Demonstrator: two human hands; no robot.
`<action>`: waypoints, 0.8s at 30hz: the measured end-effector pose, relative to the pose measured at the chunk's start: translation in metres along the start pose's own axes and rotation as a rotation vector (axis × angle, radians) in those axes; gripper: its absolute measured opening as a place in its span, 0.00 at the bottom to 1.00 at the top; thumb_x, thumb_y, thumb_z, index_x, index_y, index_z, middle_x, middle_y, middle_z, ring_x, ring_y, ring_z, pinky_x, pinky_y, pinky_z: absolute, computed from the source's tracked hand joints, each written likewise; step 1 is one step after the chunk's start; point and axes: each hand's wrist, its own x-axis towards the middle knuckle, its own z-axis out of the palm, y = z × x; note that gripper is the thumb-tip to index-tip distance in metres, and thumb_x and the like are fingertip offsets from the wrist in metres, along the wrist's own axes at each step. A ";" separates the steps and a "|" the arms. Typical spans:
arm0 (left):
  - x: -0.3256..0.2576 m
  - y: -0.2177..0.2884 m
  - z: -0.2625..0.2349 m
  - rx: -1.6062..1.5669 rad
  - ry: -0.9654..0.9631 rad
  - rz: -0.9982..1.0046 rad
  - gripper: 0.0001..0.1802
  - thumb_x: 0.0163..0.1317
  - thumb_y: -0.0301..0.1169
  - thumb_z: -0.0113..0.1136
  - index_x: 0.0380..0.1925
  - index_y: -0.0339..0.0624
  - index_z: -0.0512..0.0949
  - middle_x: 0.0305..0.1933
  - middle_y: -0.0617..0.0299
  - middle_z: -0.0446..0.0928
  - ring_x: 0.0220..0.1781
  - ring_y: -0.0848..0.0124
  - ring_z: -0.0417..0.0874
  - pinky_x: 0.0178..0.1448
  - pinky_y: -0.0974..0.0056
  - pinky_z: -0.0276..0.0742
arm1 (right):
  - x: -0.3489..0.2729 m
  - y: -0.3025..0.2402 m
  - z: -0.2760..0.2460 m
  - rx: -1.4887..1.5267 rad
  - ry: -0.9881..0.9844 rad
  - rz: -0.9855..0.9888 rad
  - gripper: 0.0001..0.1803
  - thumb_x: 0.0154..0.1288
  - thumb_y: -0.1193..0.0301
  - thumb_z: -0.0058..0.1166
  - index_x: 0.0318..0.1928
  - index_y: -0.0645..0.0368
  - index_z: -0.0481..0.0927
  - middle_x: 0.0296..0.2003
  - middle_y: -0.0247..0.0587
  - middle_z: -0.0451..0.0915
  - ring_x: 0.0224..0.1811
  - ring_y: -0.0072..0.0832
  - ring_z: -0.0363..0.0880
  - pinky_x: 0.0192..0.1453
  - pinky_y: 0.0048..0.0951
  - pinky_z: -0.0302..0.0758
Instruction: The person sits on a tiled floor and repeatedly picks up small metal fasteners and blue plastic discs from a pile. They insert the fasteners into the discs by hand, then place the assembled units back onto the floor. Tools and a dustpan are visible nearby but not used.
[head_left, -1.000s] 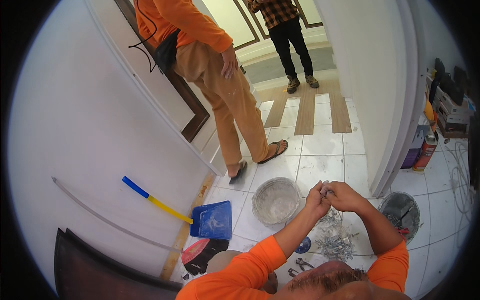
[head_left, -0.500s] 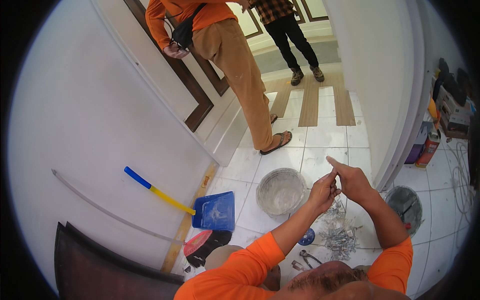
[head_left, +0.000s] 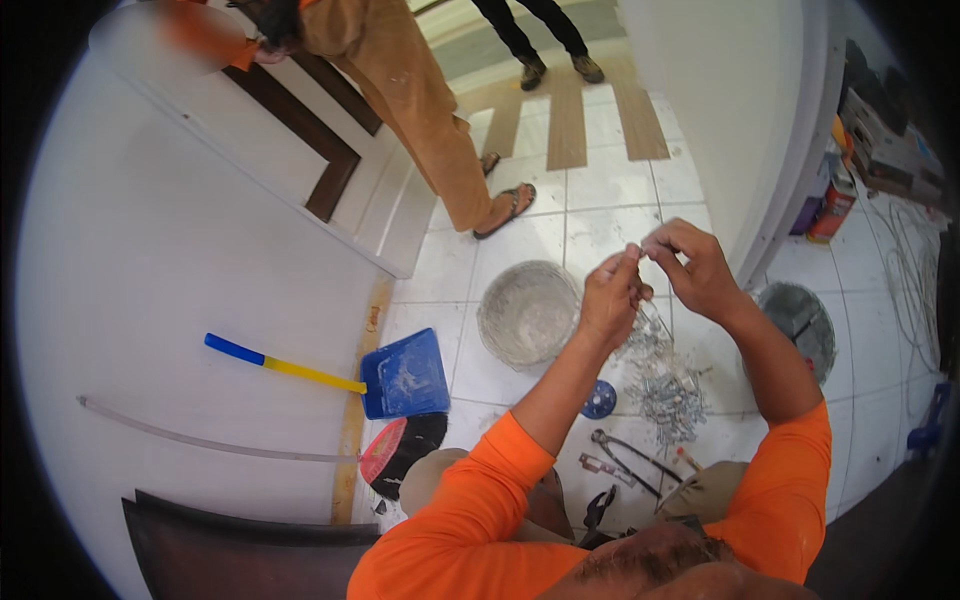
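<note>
My left hand (head_left: pixel 610 300) and my right hand (head_left: pixel 695 268) meet in front of me, above the floor, fingertips pinched close together. Whatever small thing is between them is too small to make out. Below them a loose heap of small metal fasteners (head_left: pixel 668 400), like screws or anchors, lies on the white tiles. Left of my left hand stands a round grey basin (head_left: pixel 530 315), dusty inside. A blue disc (head_left: pixel 599 399) lies beside the heap. Nearer to me are long-handled pincers (head_left: pixel 625 462) and a flat metal plate (head_left: pixel 604 469).
A blue dustpan (head_left: pixel 405 378) and a red-and-black broom (head_left: pixel 405 452) lie by the left wall. A dark bucket (head_left: pixel 797 325) is at right, near a cable (head_left: pixel 905 270). Wood-look planks (head_left: pixel 567 125) lie ahead, where a person in brown trousers (head_left: pixel 400 100) and another in black trousers (head_left: pixel 530 30) stand.
My right hand's index finger, stretched out before, is now bent into a pinch at my left fingertips. The view has tilted down, showing more floor near my knees.
</note>
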 end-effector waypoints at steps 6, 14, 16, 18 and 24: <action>-0.002 0.001 0.001 -0.047 -0.079 -0.011 0.20 0.80 0.47 0.58 0.42 0.41 0.81 0.25 0.73 0.63 0.29 0.79 0.64 0.41 0.65 0.72 | -0.004 0.003 -0.006 0.339 -0.112 0.305 0.09 0.77 0.72 0.57 0.47 0.65 0.84 0.40 0.37 0.83 0.41 0.24 0.82 0.46 0.29 0.80; -0.002 -0.001 -0.002 -0.038 -0.111 0.011 0.18 0.80 0.45 0.59 0.38 0.42 0.81 0.24 0.73 0.63 0.29 0.79 0.64 0.40 0.65 0.73 | -0.005 -0.001 -0.009 0.131 -0.091 0.059 0.07 0.71 0.77 0.62 0.47 0.63 0.87 0.39 0.41 0.85 0.38 0.26 0.82 0.42 0.29 0.78; -0.001 -0.003 -0.005 -0.019 -0.112 0.028 0.18 0.80 0.44 0.59 0.37 0.41 0.81 0.24 0.72 0.64 0.28 0.79 0.64 0.39 0.65 0.73 | -0.005 -0.001 -0.007 0.096 -0.077 0.039 0.06 0.71 0.77 0.62 0.46 0.63 0.87 0.39 0.41 0.85 0.37 0.26 0.82 0.41 0.29 0.78; -0.002 -0.001 -0.003 0.017 -0.086 0.044 0.18 0.80 0.44 0.59 0.36 0.41 0.81 0.23 0.72 0.64 0.28 0.79 0.64 0.39 0.65 0.74 | -0.007 -0.001 -0.006 0.094 -0.067 0.024 0.06 0.71 0.78 0.61 0.46 0.64 0.87 0.39 0.42 0.85 0.37 0.26 0.82 0.41 0.29 0.77; -0.007 0.007 0.003 0.189 -0.048 0.085 0.20 0.79 0.45 0.60 0.35 0.40 0.82 0.22 0.72 0.64 0.24 0.79 0.63 0.34 0.66 0.73 | -0.005 -0.007 -0.011 -0.010 -0.080 -0.063 0.03 0.72 0.78 0.57 0.41 0.66 0.83 0.35 0.47 0.81 0.36 0.36 0.81 0.40 0.35 0.77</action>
